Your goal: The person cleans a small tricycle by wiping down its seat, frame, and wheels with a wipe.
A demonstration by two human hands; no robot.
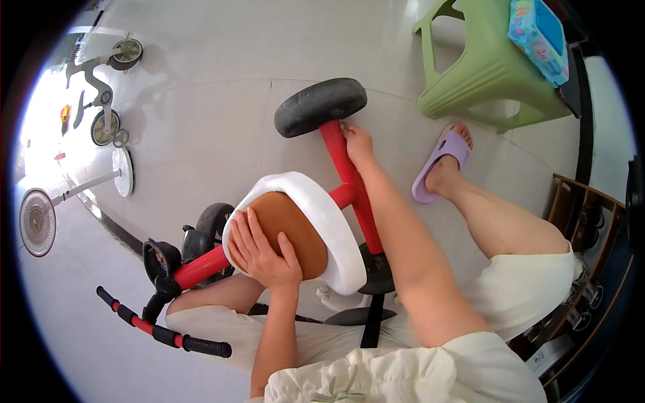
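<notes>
A child's tricycle with a red frame [347, 176] lies tipped over in front of me. Its seat has a white rim [336, 232] and a brown pad [304, 235]. My left hand [267, 258] rests flat on the pad, fingers stretched out. My right hand [358, 143] is closed at the end of the red axle tube, close beside a black rear wheel [321, 107]. Whatever is between those fingertips is too small to make out. The handlebar [158, 329] with black grips points to the lower left. Another black wheel [377, 269] is partly hidden behind the seat and my right forearm.
A green plastic stool [490, 74] with a blue pack of wipes [539, 40] stands at the upper right. At the left are a fan [38, 221] and a small grey bike [101, 91]. A wooden shoe rack [561, 195] is at the right, near my sandalled foot [443, 164].
</notes>
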